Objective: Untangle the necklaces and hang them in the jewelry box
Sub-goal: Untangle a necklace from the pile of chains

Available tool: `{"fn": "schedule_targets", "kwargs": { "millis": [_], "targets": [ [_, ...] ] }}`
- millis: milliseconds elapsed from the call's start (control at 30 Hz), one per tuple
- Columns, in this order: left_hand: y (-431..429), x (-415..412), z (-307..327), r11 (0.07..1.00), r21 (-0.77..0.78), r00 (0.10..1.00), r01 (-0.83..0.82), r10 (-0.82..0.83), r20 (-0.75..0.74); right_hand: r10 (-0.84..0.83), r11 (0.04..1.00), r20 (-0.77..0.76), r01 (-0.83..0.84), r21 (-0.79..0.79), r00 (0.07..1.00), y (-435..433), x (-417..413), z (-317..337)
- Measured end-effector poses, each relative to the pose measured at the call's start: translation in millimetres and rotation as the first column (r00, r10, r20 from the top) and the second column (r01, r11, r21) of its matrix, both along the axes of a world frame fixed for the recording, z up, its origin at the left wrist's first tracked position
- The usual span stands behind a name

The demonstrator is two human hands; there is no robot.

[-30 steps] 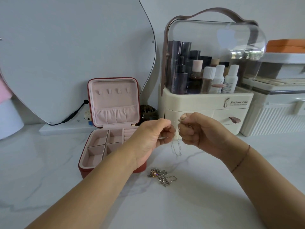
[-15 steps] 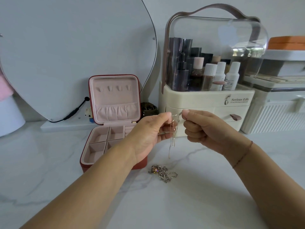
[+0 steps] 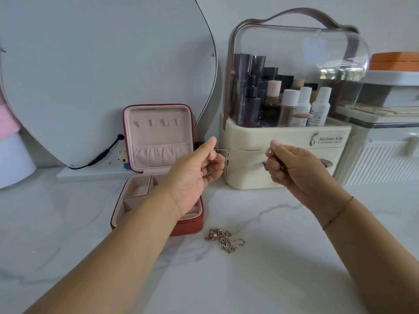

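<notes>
A thin pale chain necklace (image 3: 246, 152) is stretched level between my two hands, above the marble counter. My left hand (image 3: 199, 171) pinches one end between thumb and fingers. My right hand (image 3: 292, 165) pinches the other end, fingers curled. A tangled heap of silver necklaces (image 3: 223, 239) with a pink bead lies on the counter below. The red jewelry box (image 3: 156, 159) stands open at left, pink lining, small hooks in its upright lid with nothing on them; my left forearm covers part of its tray.
A cream cosmetics organizer (image 3: 288, 141) with a clear dome and bottles stands right behind my hands. A large mirror (image 3: 102, 71) leans at back left, its black cable (image 3: 102, 155) beside the box. White storage boxes (image 3: 385, 150) sit at far right.
My hands have moved apart, from nearly touching to well separated. The chain that hung in loops between them is now pulled out straight.
</notes>
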State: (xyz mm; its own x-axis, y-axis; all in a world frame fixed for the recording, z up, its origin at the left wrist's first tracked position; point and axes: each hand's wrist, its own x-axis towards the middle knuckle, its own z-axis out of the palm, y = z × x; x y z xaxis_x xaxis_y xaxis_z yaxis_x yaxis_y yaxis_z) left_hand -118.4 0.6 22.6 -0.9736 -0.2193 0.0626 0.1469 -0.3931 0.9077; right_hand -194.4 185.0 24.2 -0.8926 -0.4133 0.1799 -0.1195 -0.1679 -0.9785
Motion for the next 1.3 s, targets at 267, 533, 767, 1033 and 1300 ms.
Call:
{"fn": "schedule_targets", "kwargs": {
  "millis": [267, 533, 767, 1033, 1300],
  "targets": [
    [3, 2, 0, 0.943, 0.320, 0.994, 0.088, -0.061, -0.093, -0.244, 0.933, -0.214, 0.289, 0.215, 0.946, -7, 6, 1],
    [-2, 2, 0, 0.969, 0.248, 1.000, -0.004, 0.009, -0.016, -0.044, 0.978, -0.074, 0.058, 0.202, 0.996, 4, 5, 5],
    [-5, 1, 1, 0.954, 0.297, 0.999, -0.045, 0.047, 0.000, 0.061, 0.963, -0.108, -0.030, 0.269, 0.992, 6, 2, 1],
    [-5, 3, 3, 0.974, 0.214, 0.997, -0.073, 0.066, 0.041, 0.058, 0.995, -0.056, -0.053, 0.089, 0.997, 5, 1, 1],
    [-1, 0, -3, 0.977, -0.165, 0.987, -0.133, 0.146, 0.071, 0.040, 0.998, -0.053, -0.043, -0.052, 0.998, 4, 2, 5]
  ]
}}
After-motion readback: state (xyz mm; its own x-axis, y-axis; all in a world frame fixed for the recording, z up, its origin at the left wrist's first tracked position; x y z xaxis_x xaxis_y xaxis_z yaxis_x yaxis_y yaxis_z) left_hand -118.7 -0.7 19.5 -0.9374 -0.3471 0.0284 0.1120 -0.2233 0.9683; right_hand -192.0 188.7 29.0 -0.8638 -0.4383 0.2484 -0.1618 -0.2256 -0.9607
